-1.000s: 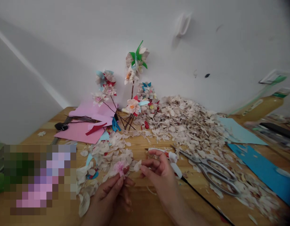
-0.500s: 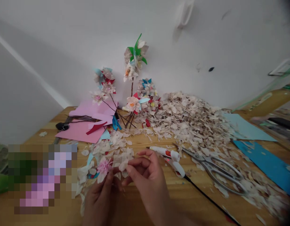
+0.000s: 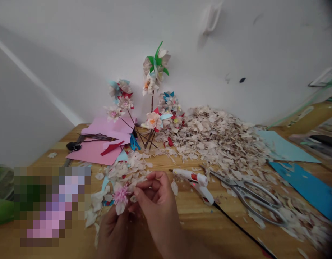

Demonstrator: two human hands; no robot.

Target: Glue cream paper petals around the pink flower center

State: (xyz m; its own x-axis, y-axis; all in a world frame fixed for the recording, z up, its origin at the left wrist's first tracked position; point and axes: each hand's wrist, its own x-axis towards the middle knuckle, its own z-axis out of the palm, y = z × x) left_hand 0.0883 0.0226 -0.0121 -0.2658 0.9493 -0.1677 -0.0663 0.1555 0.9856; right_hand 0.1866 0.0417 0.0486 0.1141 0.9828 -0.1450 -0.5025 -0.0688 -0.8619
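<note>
**A:** Where is the flower, and how do you have it?

**B:** Your left hand (image 3: 114, 230) holds the small pink-centred paper flower with pale petals (image 3: 120, 197) from below, near the front edge of the wooden table (image 3: 187, 223), a little left of the middle. The grip of that hand is closed on the flower's base. Your right hand (image 3: 155, 205) lies just beside it, thumb and forefinger pinched together at the flower's right side; a pale petal seems to sit between them, though I cannot tell for certain.

**A:** What lies around your hands?

**B:** A loose scatter of pale cut petals (image 3: 128, 169) sits just behind the flower. To the right of your right hand rests the white glue gun with a red trigger (image 3: 195, 180), its black cord (image 3: 236, 226) running toward the front right corner. Beside that lie the steel scissors (image 3: 252, 199).

**A:** And farther back?

**B:** A large heap of pale husk shavings (image 3: 220, 136) fills the back middle. Finished paper flowers on thin stems (image 3: 152, 104) stand at the back edge against the wall, with pink paper sheets (image 3: 101, 144) to their left. Blue paper sheets (image 3: 303, 183) lie near the right edge.
</note>
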